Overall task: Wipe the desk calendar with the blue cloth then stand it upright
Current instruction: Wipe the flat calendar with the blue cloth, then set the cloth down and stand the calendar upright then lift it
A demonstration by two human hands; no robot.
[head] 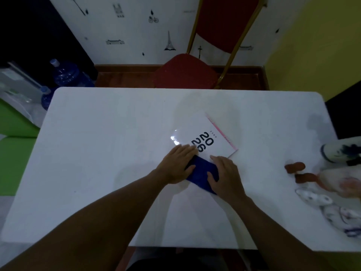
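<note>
The desk calendar [210,133] lies flat on the white table [101,145], right of centre, its white cover printed "2026" and a pink binding along its far right edge. A folded blue cloth [202,174] lies at the calendar's near corner. My left hand [175,165] rests flat, fingers over the calendar's near edge and thumb on the cloth's left side. My right hand [224,176] presses down on the cloth's right side. The calendar's near part is hidden under both hands and the cloth.
A red chair [187,71] stands behind the table's far edge. At the table's right edge are brown pieces [297,171], a blue-and-white ceramic item [338,151] and plastic-wrapped things [332,202]. Blue water bottles [66,73] stand on the floor at the left.
</note>
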